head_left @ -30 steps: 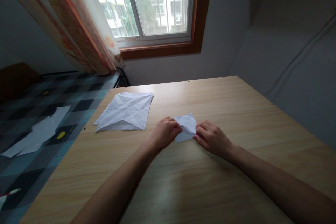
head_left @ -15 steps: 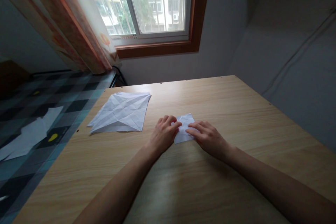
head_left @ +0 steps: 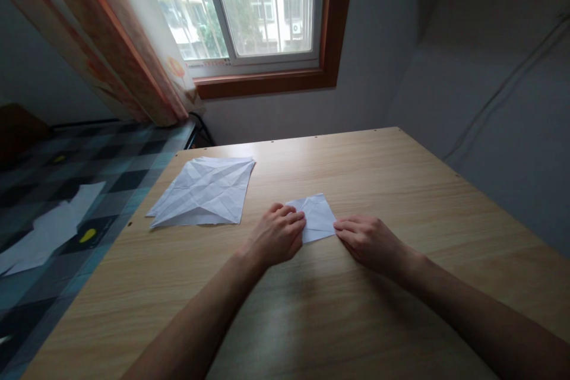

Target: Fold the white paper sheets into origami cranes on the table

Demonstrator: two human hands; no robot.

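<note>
A small folded square of white paper [head_left: 319, 218] lies on the wooden table, with crease lines across its face. My left hand [head_left: 280, 231] rests over its left side, fingers curled, gripping that edge and covering part of it. At the lower right corner, my right hand [head_left: 367, 240] has its fingertips pinched together on the paper's edge. Most of the paper's face shows between the two hands.
A stack of larger creased white sheets [head_left: 209, 193] sits on the table [head_left: 423, 190] at the back left. Beyond the left edge, paper scraps [head_left: 53, 228] lie on a checked cloth [head_left: 129, 154]. A window [head_left: 267, 6] and curtain [head_left: 120, 35] are behind.
My right hand has slid right, off the paper's middle to its lower right corner. My left hand has shifted slightly down, and more of the paper's face shows.
</note>
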